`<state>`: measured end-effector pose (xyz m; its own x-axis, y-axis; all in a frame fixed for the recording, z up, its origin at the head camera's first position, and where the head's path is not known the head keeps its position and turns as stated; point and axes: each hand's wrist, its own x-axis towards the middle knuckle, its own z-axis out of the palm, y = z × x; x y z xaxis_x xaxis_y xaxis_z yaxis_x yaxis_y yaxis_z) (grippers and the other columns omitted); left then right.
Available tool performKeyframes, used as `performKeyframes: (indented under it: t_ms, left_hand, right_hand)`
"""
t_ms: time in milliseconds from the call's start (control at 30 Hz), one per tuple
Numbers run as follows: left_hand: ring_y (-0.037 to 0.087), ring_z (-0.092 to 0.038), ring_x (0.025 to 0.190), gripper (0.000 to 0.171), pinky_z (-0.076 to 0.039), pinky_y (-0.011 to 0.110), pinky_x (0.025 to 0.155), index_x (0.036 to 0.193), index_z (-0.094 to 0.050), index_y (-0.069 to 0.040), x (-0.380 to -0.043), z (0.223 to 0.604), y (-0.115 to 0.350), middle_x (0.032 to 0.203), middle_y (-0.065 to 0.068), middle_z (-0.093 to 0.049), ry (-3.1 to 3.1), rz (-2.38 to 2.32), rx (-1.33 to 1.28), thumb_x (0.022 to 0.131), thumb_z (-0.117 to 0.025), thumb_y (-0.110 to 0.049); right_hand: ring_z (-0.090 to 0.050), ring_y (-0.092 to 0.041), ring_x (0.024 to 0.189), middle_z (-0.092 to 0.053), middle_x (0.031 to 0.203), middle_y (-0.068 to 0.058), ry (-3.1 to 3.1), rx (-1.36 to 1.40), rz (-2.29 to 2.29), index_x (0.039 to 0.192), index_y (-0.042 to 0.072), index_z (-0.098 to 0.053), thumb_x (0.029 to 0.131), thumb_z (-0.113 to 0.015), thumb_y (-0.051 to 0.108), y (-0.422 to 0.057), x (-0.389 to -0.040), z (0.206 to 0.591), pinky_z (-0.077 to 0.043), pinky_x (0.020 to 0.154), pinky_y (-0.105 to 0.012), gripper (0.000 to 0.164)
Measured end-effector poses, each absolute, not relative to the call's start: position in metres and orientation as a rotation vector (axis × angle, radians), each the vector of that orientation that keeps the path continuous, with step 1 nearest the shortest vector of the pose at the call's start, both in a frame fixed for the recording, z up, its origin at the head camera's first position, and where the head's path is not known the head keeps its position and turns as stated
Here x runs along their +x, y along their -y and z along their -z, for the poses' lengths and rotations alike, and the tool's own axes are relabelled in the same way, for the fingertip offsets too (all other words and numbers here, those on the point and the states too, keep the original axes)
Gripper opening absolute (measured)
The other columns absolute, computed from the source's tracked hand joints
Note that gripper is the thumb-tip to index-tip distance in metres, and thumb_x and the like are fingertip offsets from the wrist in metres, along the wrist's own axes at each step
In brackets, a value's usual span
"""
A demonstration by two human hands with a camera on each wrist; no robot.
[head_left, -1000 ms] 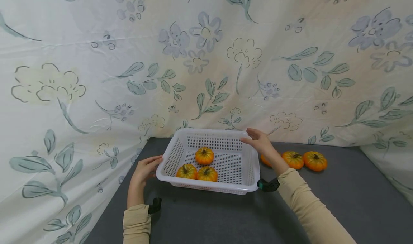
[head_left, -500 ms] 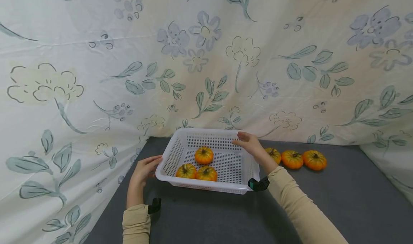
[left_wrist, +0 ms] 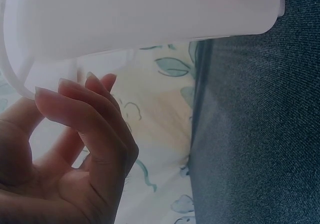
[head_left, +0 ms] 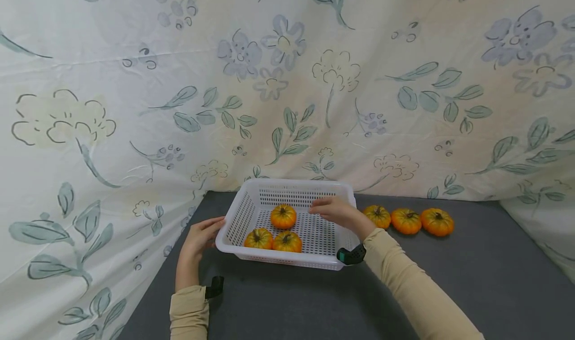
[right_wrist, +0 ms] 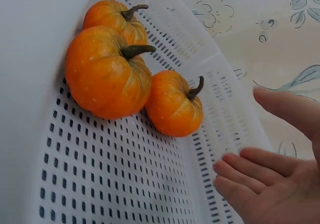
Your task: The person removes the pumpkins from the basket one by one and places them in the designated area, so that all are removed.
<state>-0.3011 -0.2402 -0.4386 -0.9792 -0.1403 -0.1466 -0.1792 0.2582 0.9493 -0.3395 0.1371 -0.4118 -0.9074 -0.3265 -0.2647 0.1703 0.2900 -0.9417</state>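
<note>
A white perforated plastic basket [head_left: 287, 262] stands on the dark table with three small orange pumpkins in it: one at the back [head_left: 283, 216] and a front pair, left [head_left: 258, 238] and right [head_left: 287, 241]. My left hand [head_left: 200, 236] pinches the basket's left rim, its curled fingertips and thumb meeting at the edge in the left wrist view. Over the right half of the basket hovers my right hand [head_left: 337, 212], holding nothing. The right wrist view shows its fingers [right_wrist: 250, 176] extended and the thumb spread apart, to the side of the pumpkins.
Right of the basket, three more pumpkins lie in a row: a near one [head_left: 377, 216], a middle one [head_left: 406, 221] and a far-right one [head_left: 437, 222]. A floral curtain [head_left: 287, 80] hangs behind the dark table [head_left: 287, 305].
My right hand has moved left and down from the basket's right rim to over its inside, uncovering the nearest pumpkin outside. The left hand stays at the rim.
</note>
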Motion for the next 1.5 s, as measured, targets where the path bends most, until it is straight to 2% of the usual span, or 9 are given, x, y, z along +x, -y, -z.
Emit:
performKeyframes:
  t_ms: [133,400,667,1033,1333,1500]
  left_hand:
    - [0.007,-0.065,0.075,0.054,-0.052,0.026,0.064,0.134,-0.058,-0.003,-0.301,0.439,0.24,0.101,-0.002,-0.069,-2.463,-1.864,-0.315,0.092,-0.067,-0.036]
    - [0.007,-0.065,0.074,0.053,-0.052,0.027,0.064,0.134,-0.058,-0.003,-0.302,0.439,0.239,0.104,0.0,-0.069,-2.465,-1.856,-0.328,0.092,-0.067,-0.035]
    - [0.008,-0.064,0.076,0.053,-0.052,0.026,0.065,0.134,-0.058,-0.003,-0.303,0.439,0.24,0.11,0.004,-0.069,-2.463,-1.858,-0.34,0.092,-0.067,-0.035]
    - [0.008,-0.064,0.073,0.052,-0.051,0.026,0.062,0.133,-0.059,-0.002,-0.304,0.439,0.239,0.102,0.001,-0.069,-2.457,-1.858,-0.335,0.092,-0.067,-0.033]
    - [0.008,-0.065,0.074,0.055,-0.052,0.026,0.063,0.134,-0.058,-0.003,-0.305,0.439,0.24,0.103,-0.001,-0.069,-2.437,-1.873,-0.328,0.091,-0.068,-0.036]
    - [0.007,-0.064,0.074,0.056,-0.051,0.025,0.062,0.134,-0.058,-0.003,-0.305,0.439,0.241,0.101,-0.003,-0.069,-2.434,-1.876,-0.321,0.091,-0.068,-0.036]
  right_hand:
    - [-0.039,-0.035,0.141,-0.04,0.152,-0.02,-2.081,-0.193,1.592,0.142,-0.003,-0.046,0.095,-0.063,0.021,-0.13,-0.337,0.414,-0.028,0.117,-0.05,0.055]
    - [-0.04,-0.033,0.141,-0.046,0.148,-0.019,-1.97,-0.277,1.507,0.143,-0.005,-0.044,0.096,-0.061,0.019,-0.12,-0.337,0.419,-0.026,0.118,-0.049,0.055]
    - [-0.041,-0.03,0.141,-0.05,0.146,-0.015,-1.879,-0.216,1.491,0.141,-0.003,-0.047,0.095,-0.064,0.021,-0.111,-0.338,0.421,-0.026,0.118,-0.048,0.055]
    - [-0.038,-0.029,0.142,-0.046,0.149,-0.015,-1.841,-0.158,1.525,0.14,-0.003,-0.049,0.094,-0.065,0.019,-0.101,-0.336,0.426,-0.025,0.119,-0.047,0.054]
    - [-0.031,-0.028,0.146,-0.04,0.153,-0.014,-1.794,-0.254,1.464,0.14,-0.002,-0.049,0.097,-0.06,0.02,-0.1,-0.336,0.424,-0.02,0.121,-0.047,0.05]
    - [-0.033,-0.026,0.145,-0.04,0.154,-0.013,-1.796,-0.269,1.429,0.141,0.0,-0.049,0.096,-0.06,0.019,-0.099,-0.337,0.425,-0.021,0.12,-0.046,0.051]
